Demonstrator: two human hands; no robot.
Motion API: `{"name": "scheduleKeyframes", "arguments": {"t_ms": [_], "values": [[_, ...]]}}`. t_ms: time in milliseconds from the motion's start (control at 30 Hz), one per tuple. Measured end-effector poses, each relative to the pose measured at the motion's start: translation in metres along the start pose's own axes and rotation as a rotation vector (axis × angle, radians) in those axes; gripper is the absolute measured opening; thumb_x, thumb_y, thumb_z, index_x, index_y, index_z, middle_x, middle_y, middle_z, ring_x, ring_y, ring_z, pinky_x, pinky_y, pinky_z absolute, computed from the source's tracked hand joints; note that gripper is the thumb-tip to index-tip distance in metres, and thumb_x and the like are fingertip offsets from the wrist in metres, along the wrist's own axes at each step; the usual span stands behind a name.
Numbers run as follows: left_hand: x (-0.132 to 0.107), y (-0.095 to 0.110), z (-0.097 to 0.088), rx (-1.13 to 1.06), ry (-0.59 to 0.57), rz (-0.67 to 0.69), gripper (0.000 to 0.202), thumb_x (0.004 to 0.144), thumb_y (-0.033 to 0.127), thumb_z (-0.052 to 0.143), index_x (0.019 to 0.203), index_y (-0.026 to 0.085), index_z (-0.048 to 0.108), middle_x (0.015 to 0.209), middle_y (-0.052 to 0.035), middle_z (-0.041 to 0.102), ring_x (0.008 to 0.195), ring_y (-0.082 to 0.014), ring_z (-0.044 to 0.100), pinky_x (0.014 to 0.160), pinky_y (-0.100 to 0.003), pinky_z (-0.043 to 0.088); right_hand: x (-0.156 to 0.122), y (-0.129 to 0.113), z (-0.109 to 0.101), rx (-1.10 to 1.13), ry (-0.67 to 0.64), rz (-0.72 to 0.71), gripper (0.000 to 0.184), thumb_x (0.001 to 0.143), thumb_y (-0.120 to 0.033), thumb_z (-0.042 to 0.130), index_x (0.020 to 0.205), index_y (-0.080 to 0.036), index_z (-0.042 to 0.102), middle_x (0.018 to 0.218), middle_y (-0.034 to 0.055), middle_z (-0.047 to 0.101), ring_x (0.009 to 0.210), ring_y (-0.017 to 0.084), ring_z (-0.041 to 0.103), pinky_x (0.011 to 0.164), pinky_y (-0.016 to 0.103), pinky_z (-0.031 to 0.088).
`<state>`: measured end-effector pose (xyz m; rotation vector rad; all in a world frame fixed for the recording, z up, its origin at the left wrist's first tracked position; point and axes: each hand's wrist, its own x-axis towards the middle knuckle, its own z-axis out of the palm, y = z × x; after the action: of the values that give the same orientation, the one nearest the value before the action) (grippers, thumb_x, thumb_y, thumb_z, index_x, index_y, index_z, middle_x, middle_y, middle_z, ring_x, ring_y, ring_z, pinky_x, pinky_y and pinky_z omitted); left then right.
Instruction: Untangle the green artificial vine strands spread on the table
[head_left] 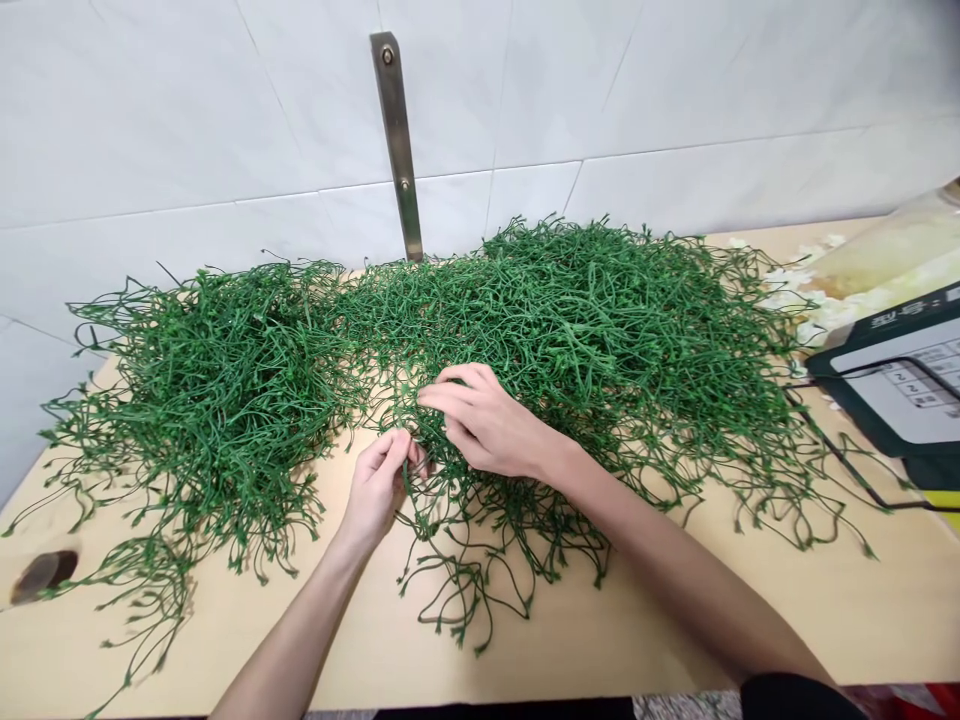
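Head view. A heap of green vines [480, 330], thin and tangled, is spread across the middle and left of the pale wooden table [600, 640], with loose ends trailing toward the near edge. The left hand [379, 485] is held at the front margin of the heap; its thumb and fingers are pinched shut on a single stem [406, 492]. The right hand [487, 420] is laid on the tangle just beside the left, fingers bent and pointing leftward (whether anything is gripped under them cannot be told). Behind the heap, a metal bracket [397, 140] is fixed upright to the white tiled wall [187, 120]. At the right edge of the table a dark box [900, 390] and a clear bag [885, 255] are seen.
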<state>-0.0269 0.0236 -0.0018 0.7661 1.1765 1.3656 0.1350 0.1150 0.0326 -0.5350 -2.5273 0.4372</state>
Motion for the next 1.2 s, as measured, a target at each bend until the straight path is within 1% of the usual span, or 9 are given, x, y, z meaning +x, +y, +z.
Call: {"name": "scheduleKeyframes", "arguments": {"t_ms": [67, 167, 333, 433, 567, 733, 833, 1067, 1200], "values": [[0.000, 0.001, -0.001, 0.018, 0.022, 0.016, 0.038, 0.080, 0.049, 0.068, 0.064, 0.016, 0.059, 0.062, -0.0002, 0.054, 0.061, -0.0127, 0.050, 0.063, -0.026, 0.042, -0.001, -0.003, -0.004, 0.032, 0.089, 0.012, 0.023, 0.091, -0.020, 0.048, 0.105, -0.014, 0.065, 0.119, 0.0109, 0.066, 0.117, 0.025, 0.044, 0.101, 0.045, 0.029], [-0.001, 0.002, -0.003, 0.038, 0.029, 0.036, 0.039, 0.079, 0.052, 0.068, 0.065, 0.016, 0.059, 0.064, 0.0000, 0.053, 0.062, -0.0124, 0.049, 0.062, -0.025, 0.042, -0.001, -0.008, -0.007, 0.029, 0.004, 0.013, 0.018, 0.088, -0.033, 0.058, 0.086, -0.019, 0.069, 0.109, 0.0066, 0.070, 0.120, 0.028, 0.042, 0.099, 0.049, 0.023], [-0.003, 0.007, -0.004, 0.171, -0.012, 0.082, 0.028, 0.073, 0.041, 0.077, 0.080, 0.018, 0.063, 0.074, 0.0008, 0.057, 0.068, -0.0116, 0.053, 0.065, -0.023, 0.045, 0.000, -0.008, -0.003, -0.008, -0.168, -0.001, 0.024, 0.095, -0.020, 0.050, 0.083, -0.020, 0.071, 0.087, 0.0038, 0.072, 0.120, 0.028, 0.039, 0.095, 0.047, 0.019], [-0.003, 0.008, -0.001, 0.237, 0.054, 0.142, 0.034, 0.064, 0.031, 0.084, 0.089, 0.019, 0.065, 0.085, -0.0010, 0.064, 0.075, -0.0129, 0.058, 0.070, -0.023, 0.049, 0.000, -0.006, -0.003, -0.042, -0.067, 0.033, 0.027, 0.096, -0.021, 0.048, 0.078, -0.018, 0.068, 0.077, 0.0031, 0.070, 0.110, 0.025, 0.044, 0.095, 0.045, 0.018], [0.000, 0.004, 0.000, 0.210, 0.210, 0.197, 0.038, 0.066, 0.032, 0.082, 0.099, 0.020, 0.067, 0.108, -0.0074, 0.070, 0.090, -0.0165, 0.065, 0.079, -0.027, 0.053, -0.001, -0.004, -0.005, -0.054, 0.058, 0.040, 0.026, 0.093, -0.021, 0.048, 0.071, -0.017, 0.063, 0.074, 0.0037, 0.067, 0.098, 0.022, 0.049, 0.091, 0.042, 0.022], [0.002, -0.003, -0.007, 0.225, 0.274, 0.197, 0.034, 0.071, 0.036, 0.079, 0.097, 0.017, 0.071, 0.092, -0.0058, 0.073, 0.083, -0.0156, 0.067, 0.079, -0.027, 0.054, -0.002, -0.005, -0.012, 0.101, -0.007, 0.031, 0.016, 0.080, -0.015, 0.057, 0.064, -0.017, 0.060, 0.067, 0.0010, 0.063, 0.093, 0.019, 0.051, 0.085, 0.037, 0.026], [0.001, -0.003, -0.010, 0.253, 0.269, 0.227, 0.025, 0.072, 0.035, 0.079, 0.087, 0.016, 0.072, 0.082, -0.0040, 0.071, 0.075, -0.0142, 0.066, 0.072, -0.024, 0.053, 0.000, -0.008, -0.018, 0.227, -0.095, 0.071, 0.019, 0.082, -0.021, 0.061, 0.063, -0.017, 0.060, 0.068, -0.0003, 0.064, 0.093, 0.019, 0.050, 0.087, 0.038, 0.025], [0.000, -0.003, -0.011, 0.238, 0.261, 0.328, 0.020, 0.076, 0.034, 0.075, 0.087, 0.019, 0.068, 0.079, -0.0014, 0.067, 0.073, -0.0121, 0.062, 0.068, -0.020, 0.051, 0.005, -0.014, -0.026, 0.241, -0.283, 0.175, 0.042, 0.103, -0.029, 0.027, 0.068, -0.017, 0.047, 0.074, 0.0003, 0.061, 0.092, 0.018, 0.045, 0.085, 0.038, 0.025], [-0.002, -0.001, -0.008, 0.319, 0.232, 0.393, 0.017, 0.080, 0.032, 0.071, 0.087, 0.018, 0.065, 0.077, -0.0011, 0.066, 0.071, -0.0113, 0.061, 0.065, -0.019, 0.050, 0.005, -0.018, -0.022, 0.207, -0.331, 0.153, 0.037, 0.102, -0.031, 0.031, 0.073, -0.017, 0.048, 0.084, 0.0009, 0.063, 0.101, 0.022, 0.041, 0.083, 0.038, 0.022]]}}
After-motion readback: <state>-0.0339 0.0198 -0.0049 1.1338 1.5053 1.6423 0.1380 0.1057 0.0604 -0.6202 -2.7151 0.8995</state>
